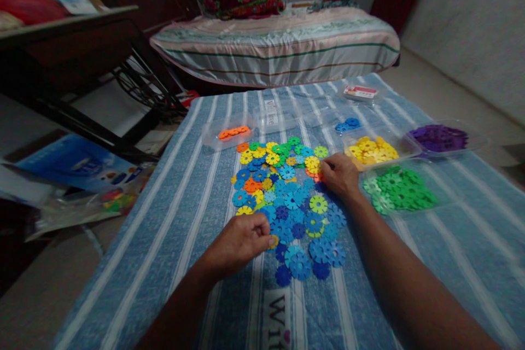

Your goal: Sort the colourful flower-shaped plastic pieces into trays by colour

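A loose pile of flat notched plastic discs point(293, 199), mostly blue with yellow, orange and green among them, lies on the striped cloth. My left hand point(246, 235) rests at the pile's near left side, its fingers curled in. A small yellow-orange disc point(274, 241) shows right at the thumb tip; whether it is gripped is unclear. At the pile's right edge, my right hand point(341, 176) is closed, knuckles up, beside yellow discs point(312, 164) and orange ones. Its fingertips are hidden, so anything between them cannot be seen.
Clear plastic boxes hold sorted discs: orange point(234, 133), blue point(348, 124), yellow point(374, 150), purple point(438, 137) and green point(404, 188). A transparent box with a red-and-white label point(360, 92) sits at the far edge. Beyond stands a bed point(274, 46); a blue package point(77, 161) is at left.
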The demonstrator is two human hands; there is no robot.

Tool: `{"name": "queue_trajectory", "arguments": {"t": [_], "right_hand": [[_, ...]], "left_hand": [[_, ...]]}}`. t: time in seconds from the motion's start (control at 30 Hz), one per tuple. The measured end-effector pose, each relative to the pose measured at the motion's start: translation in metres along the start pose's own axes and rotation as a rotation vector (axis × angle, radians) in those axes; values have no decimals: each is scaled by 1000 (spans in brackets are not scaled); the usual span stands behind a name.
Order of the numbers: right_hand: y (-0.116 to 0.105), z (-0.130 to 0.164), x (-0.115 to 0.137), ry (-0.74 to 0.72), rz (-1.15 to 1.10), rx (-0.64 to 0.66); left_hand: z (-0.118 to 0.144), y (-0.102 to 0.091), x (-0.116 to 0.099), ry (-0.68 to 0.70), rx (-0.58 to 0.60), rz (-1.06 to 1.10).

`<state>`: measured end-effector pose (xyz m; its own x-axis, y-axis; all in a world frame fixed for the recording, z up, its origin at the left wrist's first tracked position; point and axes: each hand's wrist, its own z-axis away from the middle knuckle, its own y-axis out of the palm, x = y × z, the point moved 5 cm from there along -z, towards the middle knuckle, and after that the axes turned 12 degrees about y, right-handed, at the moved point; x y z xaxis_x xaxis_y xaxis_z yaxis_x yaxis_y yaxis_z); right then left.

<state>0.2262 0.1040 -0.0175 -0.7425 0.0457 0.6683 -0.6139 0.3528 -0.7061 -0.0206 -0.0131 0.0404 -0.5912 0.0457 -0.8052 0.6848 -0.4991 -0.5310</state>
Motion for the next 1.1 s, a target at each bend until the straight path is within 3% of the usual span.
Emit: {"name": "queue_trajectory", "arguments": {"t": [0.17, 0.33, 0.47, 0.53, 0.63, 0.87, 1.1], "right_hand": [[0, 0, 2, -20, -8, -12], [2, 1, 0, 8, 7, -6], [4, 0, -1, 40, 29, 20], [4, 0, 0, 14, 37, 19], [2, -1, 3, -27, 25, -7], [1, 0, 2, -11, 8, -1], [-2, 2, 1, -8, -7, -8]], "left_hand": [[-50, 9, -27, 86, -146, 194], [-120, 19, -86, 395, -293, 342], [-143, 21, -111, 564, -318, 289], [-139, 19, -104, 562, -321, 176], [-118, 8, -75, 455, -339, 61], [-44, -25, 0, 127, -358, -59], [14, -23, 30, 8, -258, -130]]}}
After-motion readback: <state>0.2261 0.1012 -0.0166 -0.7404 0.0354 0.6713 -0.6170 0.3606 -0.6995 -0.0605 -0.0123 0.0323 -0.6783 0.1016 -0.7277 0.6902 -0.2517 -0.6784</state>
